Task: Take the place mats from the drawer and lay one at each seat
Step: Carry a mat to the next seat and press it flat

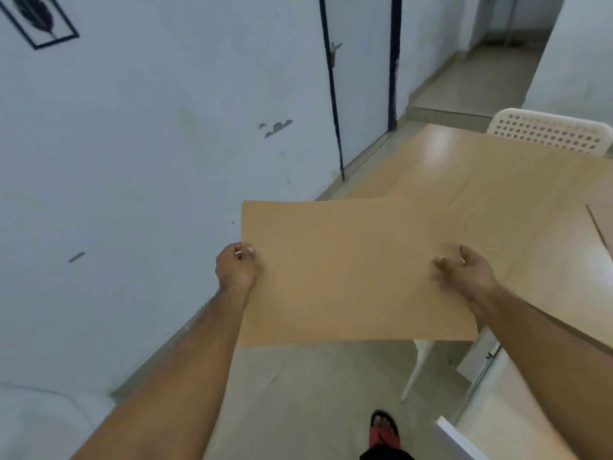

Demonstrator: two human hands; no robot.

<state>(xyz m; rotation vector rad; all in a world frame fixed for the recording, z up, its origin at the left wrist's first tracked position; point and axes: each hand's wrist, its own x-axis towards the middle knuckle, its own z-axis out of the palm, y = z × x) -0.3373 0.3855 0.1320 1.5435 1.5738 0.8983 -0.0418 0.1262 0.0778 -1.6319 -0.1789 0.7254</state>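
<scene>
plain tan place mat (351,270), light wood table (497,180), white perforated chair (547,131), pale blue wall (149,144)

Matt cork-like mat (351,270); glossy table (497,180)

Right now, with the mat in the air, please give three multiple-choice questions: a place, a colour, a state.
1. Where is the white chair with holes?
A. beyond the table's far edge
B. on the table
C. under the table
2. What colour is the held mat?
A. blue
B. tan
C. green
3. How is the mat held?
A. one hand only
B. lying flat on the table
C. both hands, one at each side
Answers: 1 A, its back rises past the far edge; 2 B, it is plainly tan; 3 C, the left hand and right hand each pinch a side edge.
</scene>
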